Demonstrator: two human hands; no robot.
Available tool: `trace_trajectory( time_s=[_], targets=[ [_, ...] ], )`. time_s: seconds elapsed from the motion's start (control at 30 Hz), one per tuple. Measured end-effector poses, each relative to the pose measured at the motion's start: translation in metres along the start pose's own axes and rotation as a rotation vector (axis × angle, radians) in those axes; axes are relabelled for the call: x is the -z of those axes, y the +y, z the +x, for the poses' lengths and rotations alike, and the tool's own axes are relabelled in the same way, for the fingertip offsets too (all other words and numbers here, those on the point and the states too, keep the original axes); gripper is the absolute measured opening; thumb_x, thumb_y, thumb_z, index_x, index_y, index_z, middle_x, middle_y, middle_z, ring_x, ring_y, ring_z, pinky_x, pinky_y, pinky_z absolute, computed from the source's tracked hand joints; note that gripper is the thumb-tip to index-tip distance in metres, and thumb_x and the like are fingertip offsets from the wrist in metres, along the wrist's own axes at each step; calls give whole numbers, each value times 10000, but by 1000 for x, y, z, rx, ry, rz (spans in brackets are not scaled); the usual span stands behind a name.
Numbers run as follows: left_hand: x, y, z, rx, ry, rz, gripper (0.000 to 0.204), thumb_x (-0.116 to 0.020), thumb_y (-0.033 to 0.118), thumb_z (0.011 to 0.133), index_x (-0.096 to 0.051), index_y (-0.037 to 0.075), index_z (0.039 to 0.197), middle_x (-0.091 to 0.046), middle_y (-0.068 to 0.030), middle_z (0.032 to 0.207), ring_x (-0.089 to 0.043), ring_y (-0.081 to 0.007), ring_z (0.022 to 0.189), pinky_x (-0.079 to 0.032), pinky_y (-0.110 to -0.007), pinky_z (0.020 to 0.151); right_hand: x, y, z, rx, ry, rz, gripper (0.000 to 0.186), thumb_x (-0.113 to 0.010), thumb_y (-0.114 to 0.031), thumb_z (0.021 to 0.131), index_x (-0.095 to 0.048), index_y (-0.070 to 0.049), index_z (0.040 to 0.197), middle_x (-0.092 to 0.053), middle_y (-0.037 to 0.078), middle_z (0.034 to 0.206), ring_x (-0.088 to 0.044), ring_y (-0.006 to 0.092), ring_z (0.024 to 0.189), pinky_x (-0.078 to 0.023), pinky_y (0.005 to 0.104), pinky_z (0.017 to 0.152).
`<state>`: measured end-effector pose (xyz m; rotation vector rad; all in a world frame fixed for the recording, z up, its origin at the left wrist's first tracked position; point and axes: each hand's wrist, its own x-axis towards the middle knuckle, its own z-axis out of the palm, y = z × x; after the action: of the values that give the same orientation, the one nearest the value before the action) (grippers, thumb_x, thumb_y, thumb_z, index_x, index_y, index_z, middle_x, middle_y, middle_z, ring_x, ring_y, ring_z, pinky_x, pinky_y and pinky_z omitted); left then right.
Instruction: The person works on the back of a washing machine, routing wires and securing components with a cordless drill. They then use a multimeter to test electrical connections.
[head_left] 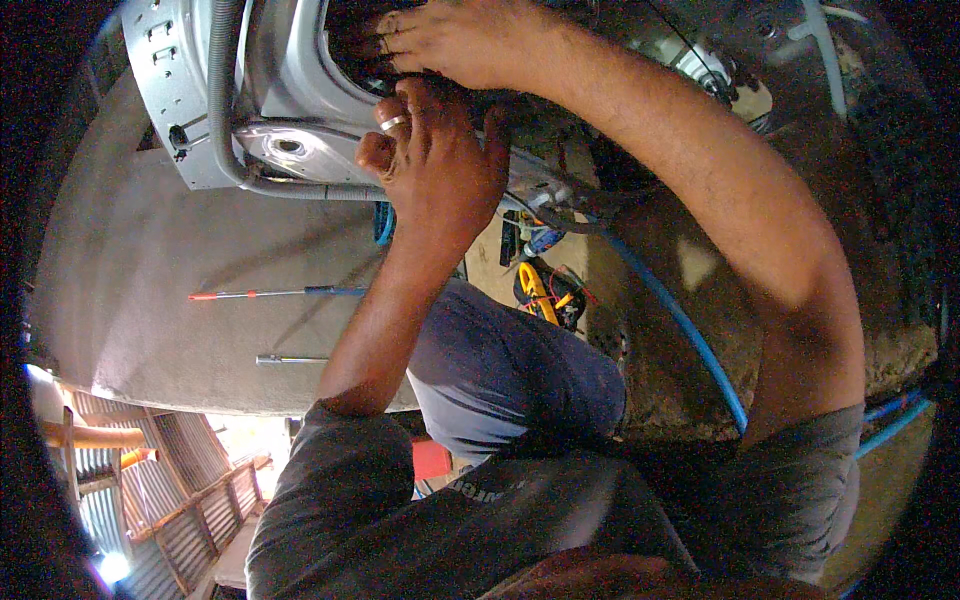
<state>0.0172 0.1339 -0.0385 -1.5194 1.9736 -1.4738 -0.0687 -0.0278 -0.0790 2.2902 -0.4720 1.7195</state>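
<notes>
My left hand [440, 150] is raised to the rim of a dark opening in a silver metal vehicle body panel [300, 85]. Its fingers, one with a ring, are curled and their tips are hidden; the thumb stands off to the right. Just above it, my right hand [470, 40] reaches across from the right into the same opening. Its fingers are close together and bent into the dark, also with a ring on one. Whatever both hands grip in there is too dark to make out. A grey corrugated conduit [222, 100] bends along the panel, left of my hands.
Below lie a telescopic rod with a red end [250, 295], a short metal bar [290, 359], a yellow clamp-like tool [535, 292] and a blue tool [543, 241]. A blue hose [680, 320] crosses the ground on the right. Corrugated sheets [170, 480] stand lower left.
</notes>
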Motion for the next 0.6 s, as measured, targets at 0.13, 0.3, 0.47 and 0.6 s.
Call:
trace_trajectory(
  time_s=[0.13,0.3,0.47,0.6],
  targets=[
    [1,2,1,-42,40,-17,597,-662,450,914,-610,23,1328,-564,-223,1425,-566,-390,1232,-320,-575,932,-1,5,6,166,74,-122,299,-601,-259,961,-752,-220,1216,-555,-32,1526,-409,265,1487,-450,472,1128],
    [12,8,-1,0,-96,-18,603,-654,467,910,-617,30,1324,-604,-169,1398,-578,-336,1209,-308,-556,947,2,6,1,91,55,-14,261,-603,-244,955,-773,-199,1147,-575,-38,1505,-419,254,1482,-448,464,1132],
    [27,20,9,-37,-43,124,538,-672,450,880,-670,41,1230,-669,-129,1239,-583,-303,1172,-351,-495,908,7,1,0,39,0,60,235,-630,-222,931,-778,-177,1107,-596,-26,1472,-439,248,1464,-452,470,1131],
    [33,26,19,-97,-69,103,427,-688,437,850,-730,68,1061,-695,-106,1093,-589,-284,1121,-377,-450,880,11,6,6,171,-49,54,216,-654,-208,905,-779,-161,1074,-617,-12,1433,-476,216,1424,-430,492,1160]
  ],
)
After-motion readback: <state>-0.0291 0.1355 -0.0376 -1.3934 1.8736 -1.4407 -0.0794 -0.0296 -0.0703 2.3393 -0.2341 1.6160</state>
